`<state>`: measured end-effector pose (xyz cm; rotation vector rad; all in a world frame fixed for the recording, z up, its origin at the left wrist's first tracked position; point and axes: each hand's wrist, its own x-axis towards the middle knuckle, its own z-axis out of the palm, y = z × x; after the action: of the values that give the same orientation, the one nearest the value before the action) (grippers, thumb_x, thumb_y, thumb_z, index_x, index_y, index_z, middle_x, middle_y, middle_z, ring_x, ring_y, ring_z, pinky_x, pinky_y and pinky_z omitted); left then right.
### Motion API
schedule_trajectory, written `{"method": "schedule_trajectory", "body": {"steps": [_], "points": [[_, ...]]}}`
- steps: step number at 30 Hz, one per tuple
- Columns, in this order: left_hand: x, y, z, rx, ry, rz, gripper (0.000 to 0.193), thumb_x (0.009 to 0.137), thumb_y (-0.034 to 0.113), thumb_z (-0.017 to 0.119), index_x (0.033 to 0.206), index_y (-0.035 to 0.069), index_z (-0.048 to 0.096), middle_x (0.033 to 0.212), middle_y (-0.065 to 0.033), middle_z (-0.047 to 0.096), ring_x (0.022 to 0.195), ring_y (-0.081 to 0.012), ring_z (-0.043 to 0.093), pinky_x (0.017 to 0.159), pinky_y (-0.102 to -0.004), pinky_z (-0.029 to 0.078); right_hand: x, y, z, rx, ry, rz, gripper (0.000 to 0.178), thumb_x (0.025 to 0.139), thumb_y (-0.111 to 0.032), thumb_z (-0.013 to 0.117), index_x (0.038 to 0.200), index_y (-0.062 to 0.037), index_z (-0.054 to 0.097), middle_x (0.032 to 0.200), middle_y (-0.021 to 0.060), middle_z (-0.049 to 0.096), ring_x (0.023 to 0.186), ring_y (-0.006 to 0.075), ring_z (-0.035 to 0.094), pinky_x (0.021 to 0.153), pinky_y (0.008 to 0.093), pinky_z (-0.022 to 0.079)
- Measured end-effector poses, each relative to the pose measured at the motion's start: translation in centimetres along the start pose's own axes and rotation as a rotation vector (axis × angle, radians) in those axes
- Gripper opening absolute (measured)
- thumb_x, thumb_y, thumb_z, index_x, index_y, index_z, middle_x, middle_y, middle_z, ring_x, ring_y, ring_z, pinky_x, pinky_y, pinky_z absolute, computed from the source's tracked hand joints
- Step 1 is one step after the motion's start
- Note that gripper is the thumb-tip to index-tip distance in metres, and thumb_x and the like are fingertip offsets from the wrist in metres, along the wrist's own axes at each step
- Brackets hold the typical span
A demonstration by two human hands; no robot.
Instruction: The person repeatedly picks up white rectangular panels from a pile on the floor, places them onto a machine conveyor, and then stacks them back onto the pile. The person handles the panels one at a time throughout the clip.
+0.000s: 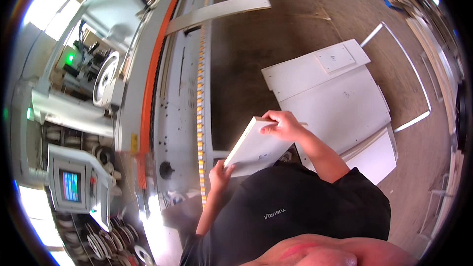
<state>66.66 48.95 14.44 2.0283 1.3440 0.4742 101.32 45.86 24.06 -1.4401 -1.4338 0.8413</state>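
Head view: the person's two hands grip one white board, which is held at a tilt in front of the black shirt. The right hand pinches the far end of the white board, thumb on the pale face and fingers curled over the edge. The left hand pinches the near left corner, thumb laid along the face, the other fingers mostly hidden. A small dark mark shows on the face, between the two grips and nearer the body.

Just left of the left hand runs a row of yellow pads along the side of a long machine. Further left of the grip, an orange strip follows the machine's length. Well beyond the hands, a narrow plank lies across the machine, one end jutting out over the brown floor.

To the right of the right hand, near the forearm, is a stack of white panels, a smaller panel lying on its far part. Past the stack, a thin white frame lies on the floor. Far left of the grip stands a control box with a lit screen.
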Motion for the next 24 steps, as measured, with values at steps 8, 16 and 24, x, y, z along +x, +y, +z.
{"method": "schedule_trajectory", "body": {"steps": [8,16,24], "points": [[-8.6,-5.4,-1.3,-0.359,0.257,-0.263,0.045,0.092,0.032,0.076,0.075,0.004,0.045,0.061,-0.0082,0.045,0.058,-0.0161,0.045,0.056,-0.0354,0.043,4.5,-5.7,11.2,-0.387,0.028,-0.552,0.051,0.088,-0.022,0.077,0.135,-0.0123,0.06,0.126,0.0068,0.069,0.108,0.0259,0.068,0.09,0.037,0.056],[-16.8,-13.0,-2.9,-0.786,0.517,-0.412,0.036,0.097,0.025,0.07,0.076,0.006,0.048,0.068,0.005,0.049,0.063,-0.0047,0.04,0.055,-0.0266,0.037,4.5,0.3,16.6,-0.623,-0.011,-0.487,0.034,0.09,-0.028,0.07,0.117,-0.0073,0.07,0.109,0.0109,0.074,0.106,0.0309,0.068,0.093,0.044,0.052],[-22.6,-20.4,-5.6,-0.97,0.706,-0.696,0.042,0.106,0.036,0.05,0.097,-0.004,0.06,0.082,-0.0101,0.063,0.07,-0.0173,0.059,0.06,-0.0331,0.048,-3.8,13.3,15.8,-0.806,-0.29,0.266,0.035,0.09,-0.046,0.062,0.108,-0.0193,0.075,0.109,0.0086,0.074,0.104,0.0325,0.068,0.086,0.0453,0.055]]}}
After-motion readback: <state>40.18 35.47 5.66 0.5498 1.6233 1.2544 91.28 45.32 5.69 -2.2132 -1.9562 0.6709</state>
